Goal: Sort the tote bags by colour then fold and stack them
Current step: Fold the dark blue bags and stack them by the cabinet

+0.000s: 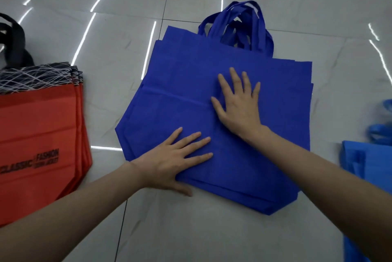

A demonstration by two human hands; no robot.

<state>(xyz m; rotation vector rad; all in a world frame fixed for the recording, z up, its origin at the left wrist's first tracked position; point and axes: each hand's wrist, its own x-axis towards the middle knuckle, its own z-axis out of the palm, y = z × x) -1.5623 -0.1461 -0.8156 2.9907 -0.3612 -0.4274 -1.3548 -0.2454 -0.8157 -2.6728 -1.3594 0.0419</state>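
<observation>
The left hand [178, 155] and the right hand [237, 100] are laid flat, palms down and fingers spread straight, on the top of the royal-blue tote bag stack [180, 83], with nothing gripped; the left is placed near the stack's near-left edge and the right nearer its middle. Both forearms are extended forward over the grey tiled floor [191, 238]. To the left of the left hand, a red tote bag stack [42, 113] printed "CLASSIC FASHION" is seen; to the right of the right arm, light-blue bags [367, 155] are partly visible.
</observation>
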